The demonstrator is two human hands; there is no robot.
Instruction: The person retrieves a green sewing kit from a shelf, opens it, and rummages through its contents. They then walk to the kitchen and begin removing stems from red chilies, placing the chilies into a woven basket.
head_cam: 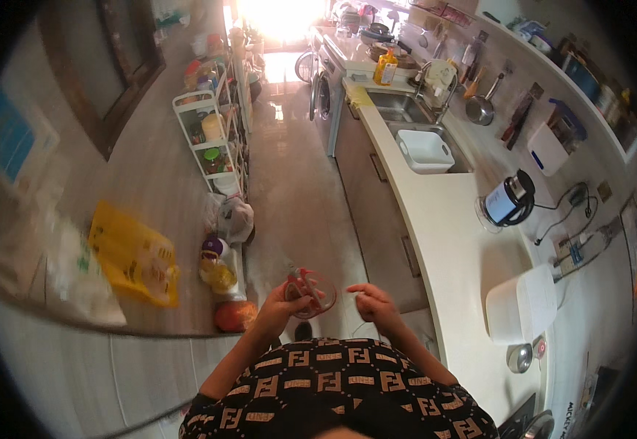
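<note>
My left hand grips a see-through object with a red rim, held up in front of my body above the floor. Its exact kind is hard to make out; it looks like clear plastic with rounded edges. To its right, my right hand hovers apart from it. The index finger points toward the object and the other fingers are curled. Whether anything small sits inside those curled fingers cannot be seen.
On my right runs a pale counter with a double sink, a white basin, an electric kettle and a white bin-like container. A white shelf cart stands left of the aisle; a yellow bag hangs nearer.
</note>
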